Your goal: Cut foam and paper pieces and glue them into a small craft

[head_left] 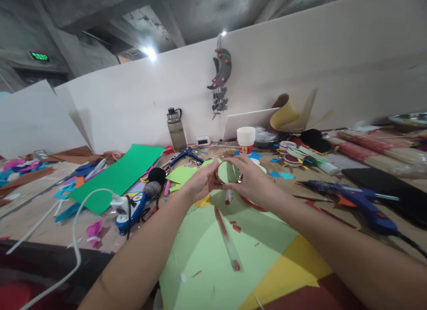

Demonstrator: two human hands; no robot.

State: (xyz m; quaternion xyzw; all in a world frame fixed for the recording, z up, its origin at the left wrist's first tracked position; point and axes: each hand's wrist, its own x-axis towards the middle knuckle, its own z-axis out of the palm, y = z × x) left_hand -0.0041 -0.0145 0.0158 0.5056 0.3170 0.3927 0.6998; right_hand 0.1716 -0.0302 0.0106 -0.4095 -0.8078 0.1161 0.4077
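Between my two hands is a small round piece with a pale green face [228,172]; its outer edge is mostly hidden by fingers. My left hand [204,182] grips it from the left side. From the right, my right hand [251,174] has thumb and fingers closed round the same piece. Just below lies a red pen [228,239] with a clear barrel, on a light green paper sheet [196,256]. The pen's cap [228,197] rests near my right hand. Small red paper scraps [236,228] lie beside the pen.
A blue glue gun [360,203] lies at right. Stacked paper cups [246,141] and a water bottle [176,130] stand at the back. Green card [120,176] and a blue power strip [131,214] with a white cable are at left. A white board [143,96] rises behind.
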